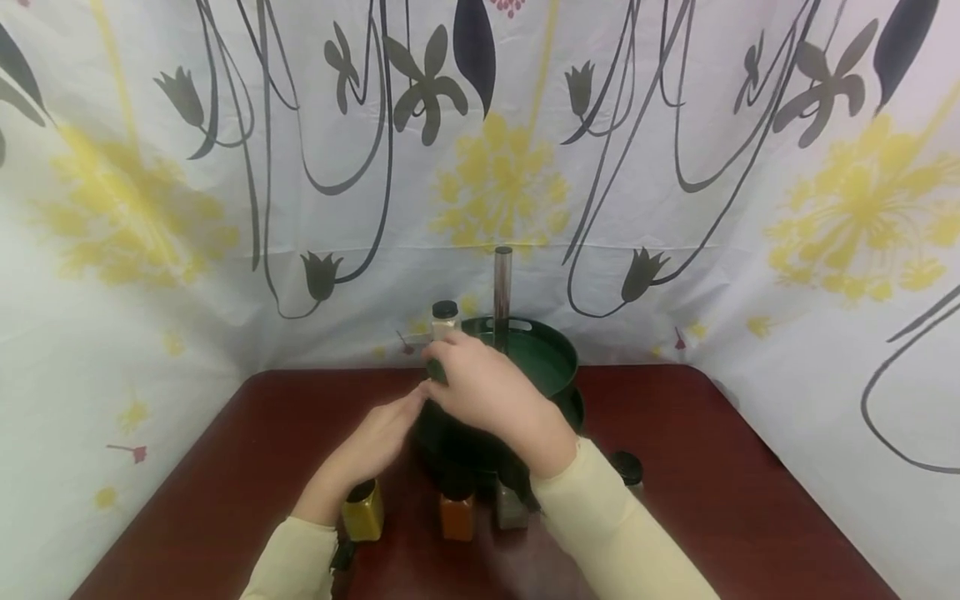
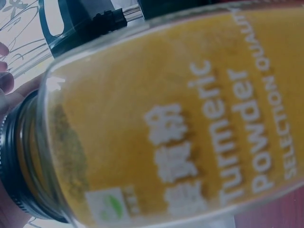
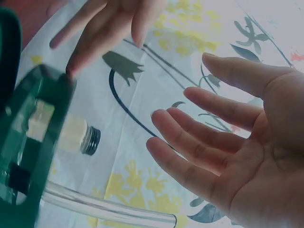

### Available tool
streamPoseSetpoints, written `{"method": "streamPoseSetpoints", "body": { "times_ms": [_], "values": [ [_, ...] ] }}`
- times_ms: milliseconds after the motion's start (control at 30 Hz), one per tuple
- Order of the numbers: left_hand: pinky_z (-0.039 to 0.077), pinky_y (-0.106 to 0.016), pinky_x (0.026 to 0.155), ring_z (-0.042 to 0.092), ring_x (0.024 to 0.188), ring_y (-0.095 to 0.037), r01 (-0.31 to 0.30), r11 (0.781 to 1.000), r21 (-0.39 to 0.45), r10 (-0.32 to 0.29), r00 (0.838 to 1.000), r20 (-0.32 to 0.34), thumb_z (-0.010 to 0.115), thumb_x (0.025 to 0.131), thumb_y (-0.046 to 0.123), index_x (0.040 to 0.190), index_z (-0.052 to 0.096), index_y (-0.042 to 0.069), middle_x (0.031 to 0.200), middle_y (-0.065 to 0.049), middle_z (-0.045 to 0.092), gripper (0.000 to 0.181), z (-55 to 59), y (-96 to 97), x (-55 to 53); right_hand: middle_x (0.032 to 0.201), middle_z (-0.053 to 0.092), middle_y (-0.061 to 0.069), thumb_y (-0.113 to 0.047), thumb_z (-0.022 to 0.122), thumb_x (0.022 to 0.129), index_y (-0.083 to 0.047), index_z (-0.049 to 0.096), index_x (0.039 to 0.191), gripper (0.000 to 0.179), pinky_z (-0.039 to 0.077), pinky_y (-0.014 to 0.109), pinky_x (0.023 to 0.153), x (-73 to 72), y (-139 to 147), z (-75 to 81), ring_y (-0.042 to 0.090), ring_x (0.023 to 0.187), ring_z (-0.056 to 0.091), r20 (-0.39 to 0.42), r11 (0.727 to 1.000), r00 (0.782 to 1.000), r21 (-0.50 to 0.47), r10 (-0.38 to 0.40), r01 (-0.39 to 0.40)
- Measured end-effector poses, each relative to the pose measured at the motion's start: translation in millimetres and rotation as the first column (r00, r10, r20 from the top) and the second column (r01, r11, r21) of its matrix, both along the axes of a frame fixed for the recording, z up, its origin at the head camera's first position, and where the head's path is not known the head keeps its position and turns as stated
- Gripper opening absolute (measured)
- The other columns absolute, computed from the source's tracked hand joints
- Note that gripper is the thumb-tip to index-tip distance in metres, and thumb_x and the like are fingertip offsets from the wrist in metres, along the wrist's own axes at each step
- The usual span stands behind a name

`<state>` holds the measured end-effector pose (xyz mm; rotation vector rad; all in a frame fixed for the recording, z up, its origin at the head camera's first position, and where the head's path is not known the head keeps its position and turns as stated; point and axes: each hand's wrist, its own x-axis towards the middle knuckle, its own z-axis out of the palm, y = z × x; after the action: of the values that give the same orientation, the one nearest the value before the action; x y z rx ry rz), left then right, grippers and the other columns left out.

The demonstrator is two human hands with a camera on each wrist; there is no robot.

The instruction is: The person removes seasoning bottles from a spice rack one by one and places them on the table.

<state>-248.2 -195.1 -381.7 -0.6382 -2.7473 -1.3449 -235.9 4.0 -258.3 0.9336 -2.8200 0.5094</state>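
Note:
A round green tiered tray stand (image 1: 551, 360) with a shiny pole (image 1: 502, 283) stands at the back of the table. My left hand (image 1: 378, 437) reaches to its left side, fingers extended; in the right wrist view a fingertip of that hand is right at the green rim (image 3: 57, 78). My right hand (image 3: 223, 147) hovers over the tray, its fingers loosely spread and the palm bare. Just beyond it a pale jar with a black lid (image 1: 445, 310) stands on the stand. A turmeric powder jar (image 2: 142, 118) fills the left wrist view, close below the left forearm.
On the table (image 1: 660, 417), in front of the stand, are an orange jar (image 1: 457, 518) and a grey jar (image 1: 512, 510). Another black-lidded jar (image 1: 627, 467) is partly covered by the right sleeve. A patterned curtain (image 1: 360, 208) surrounds the table at the back and sides.

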Motion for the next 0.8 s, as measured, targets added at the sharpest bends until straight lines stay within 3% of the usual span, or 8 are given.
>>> {"method": "streamPoseSetpoints", "body": {
  "times_ms": [200, 333, 800],
  "values": [
    [0.037, -0.059, 0.126, 0.046, 0.154, -0.034, 0.01, 1.0, -0.003, -0.01, 1.0, -0.028, 0.021, 0.119, 0.044, 0.168, 0.034, 0.015, 0.167, -0.007, 0.048, 0.059, 1.5, 1.3, -0.5, 0.141, 0.061, 0.013, -0.03, 0.068, 0.106, -0.01, 0.068, 0.139, 0.038, 0.059, 0.043, 0.099, -21.8, -5, 12.4, 0.026, 0.12, 0.067, -0.037, 0.999, 0.999, 0.035, -0.007, 0.008],
    [0.038, -0.059, 0.125, 0.046, 0.155, -0.034, 0.008, 1.0, 0.002, -0.008, 0.999, -0.036, 0.023, 0.119, 0.042, 0.167, 0.034, 0.013, 0.165, -0.007, 0.05, 0.058, 2.2, 1.2, -0.6, 0.146, 0.058, 0.016, -0.029, 0.066, 0.107, -0.006, 0.064, 0.144, 0.043, 0.058, 0.043, 0.104, -37.1, -9, 15.3, 0.029, 0.126, 0.064, -0.069, 0.998, 0.998, 0.058, -0.008, 0.012],
    [0.035, -0.06, 0.127, 0.039, 0.158, -0.033, -0.02, 1.0, -0.005, 0.02, 1.0, -0.013, 0.026, 0.118, 0.047, 0.166, 0.039, 0.014, 0.17, -0.004, 0.044, 0.059, 0.7, 1.1, -1.6, 0.174, 0.023, 0.02, -0.033, 0.064, 0.107, -0.009, 0.044, 0.161, 0.063, 0.048, 0.055, 0.119, -91.2, -27, -3.2, 0.044, 0.157, 0.035, -0.012, 0.992, 0.993, 0.023, -0.121, 0.122]
  ]
}}
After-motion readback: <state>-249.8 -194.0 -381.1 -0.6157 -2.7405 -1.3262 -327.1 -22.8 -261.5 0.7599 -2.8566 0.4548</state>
